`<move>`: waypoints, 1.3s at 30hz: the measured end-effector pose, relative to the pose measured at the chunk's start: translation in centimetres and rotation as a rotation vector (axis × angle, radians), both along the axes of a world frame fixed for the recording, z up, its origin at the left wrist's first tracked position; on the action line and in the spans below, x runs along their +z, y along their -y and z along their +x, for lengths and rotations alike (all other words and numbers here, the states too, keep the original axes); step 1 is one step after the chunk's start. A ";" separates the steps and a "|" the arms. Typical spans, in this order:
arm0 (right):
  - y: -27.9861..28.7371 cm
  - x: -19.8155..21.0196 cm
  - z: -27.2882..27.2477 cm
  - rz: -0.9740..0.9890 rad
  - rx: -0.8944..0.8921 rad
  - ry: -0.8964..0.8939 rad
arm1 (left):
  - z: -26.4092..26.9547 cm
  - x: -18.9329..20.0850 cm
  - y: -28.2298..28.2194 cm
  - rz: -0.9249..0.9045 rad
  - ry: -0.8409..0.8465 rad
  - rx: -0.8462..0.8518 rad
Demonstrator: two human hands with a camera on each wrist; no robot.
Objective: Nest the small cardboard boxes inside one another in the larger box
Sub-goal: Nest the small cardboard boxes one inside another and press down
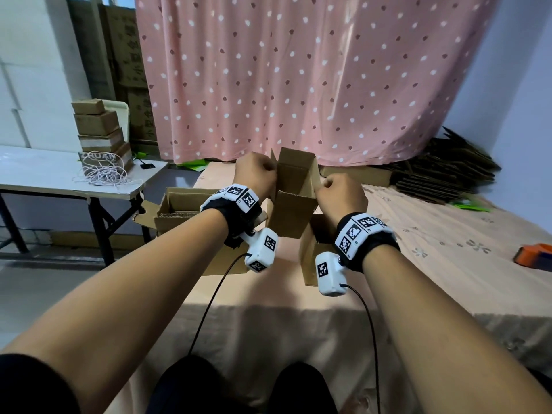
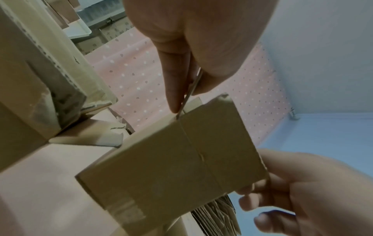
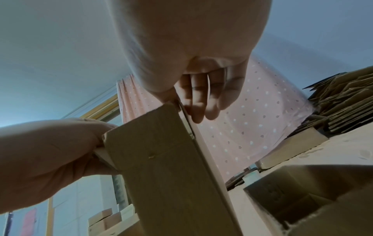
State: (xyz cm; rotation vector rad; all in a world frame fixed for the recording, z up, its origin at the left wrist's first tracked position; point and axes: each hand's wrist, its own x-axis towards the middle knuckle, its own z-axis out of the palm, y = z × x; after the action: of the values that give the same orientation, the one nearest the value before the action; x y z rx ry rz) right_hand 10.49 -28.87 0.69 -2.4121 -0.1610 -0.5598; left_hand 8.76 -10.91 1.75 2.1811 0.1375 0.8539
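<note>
Both hands hold a small open-topped cardboard box [image 1: 294,210] in the air above the pink-covered table [image 1: 433,234]. My left hand [image 1: 268,168] pinches the box's upper left flap between thumb and finger; the left wrist view shows this pinch [image 2: 182,97] on the box [image 2: 181,159]. My right hand [image 1: 327,183] grips the right flap edge, its fingers [image 3: 199,108] curled over the box [image 3: 161,159]. A larger open box [image 1: 179,207] stands on the table to the left. Another open box [image 1: 312,252] sits below my right wrist, also in the right wrist view [image 3: 302,199].
A white folding table [image 1: 44,174] at the left carries a stack of small boxes [image 1: 101,130] and a coil of cord [image 1: 104,171]. Flattened cardboard [image 1: 448,168] is piled at the back right. An orange tape dispenser [image 1: 534,255] lies at the right edge.
</note>
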 end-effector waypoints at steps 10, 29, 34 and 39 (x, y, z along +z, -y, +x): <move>-2.2 2.0 -3.4 0.124 0.159 0.092 | -1.3 2.6 -2.7 -0.362 0.085 0.051; -10.1 -0.4 -4.8 0.095 0.302 0.103 | -4.8 5.4 -5.8 -0.778 0.195 0.064; -11.3 -0.2 -5.1 0.236 0.272 0.131 | -5.7 5.8 -5.8 -0.791 0.228 0.050; -10.6 0.8 -4.7 0.470 0.301 0.090 | -6.6 6.1 -7.0 -0.712 0.297 0.038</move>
State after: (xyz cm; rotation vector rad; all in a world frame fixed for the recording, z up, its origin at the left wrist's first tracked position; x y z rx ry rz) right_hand 5.77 -18.24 1.51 -1.8658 -0.3791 -0.5012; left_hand 2.14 -3.88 7.83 1.3813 0.2863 0.9592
